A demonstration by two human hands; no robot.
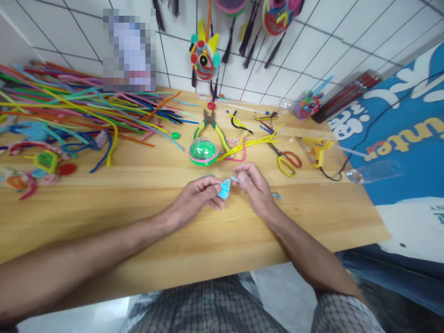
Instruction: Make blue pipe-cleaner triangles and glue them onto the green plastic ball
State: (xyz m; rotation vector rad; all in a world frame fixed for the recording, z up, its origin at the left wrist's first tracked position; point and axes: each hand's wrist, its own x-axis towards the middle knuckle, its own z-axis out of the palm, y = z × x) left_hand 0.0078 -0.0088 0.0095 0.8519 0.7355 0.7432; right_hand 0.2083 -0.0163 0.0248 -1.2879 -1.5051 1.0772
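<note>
Two hands meeting over the middle of the tabletop (208,231), just above the wood and a little in front of the green ball (203,151). Left hand (196,196) curled nearly closed, thumb and forefinger pinched on the lower left side of a small light-blue pipe-cleaner cone (225,188). Right hand (253,185) also mostly closed, fingertips nipping what looks like the loose blue end at the cone's upper right; exact contact too small to tell. Cone coiled in stacked turns, wide base toward the body, narrow tip pointing away toward the wall, long axis running base to tip and leaning slightly right. Likely feather-light, fuzzy rather than slippery, soft on the outside with a thin wire core: bends easily and keeps a bend, so probably crushed out of shape by a hard squeeze. Best taken lightly across the wide lower turns, leaving the tip and the free end clear. Nearby, well apart from both hands: pliers (210,122) with yellow-green handles, scissors (287,159), yellow glue gun (317,150), a tangle of yellow and pink pipe cleaners (249,143), and a large spread of coloured pipe cleaners (69,104) on the far left. Short blue offcut (277,195) lying just right of the right wrist.
</note>
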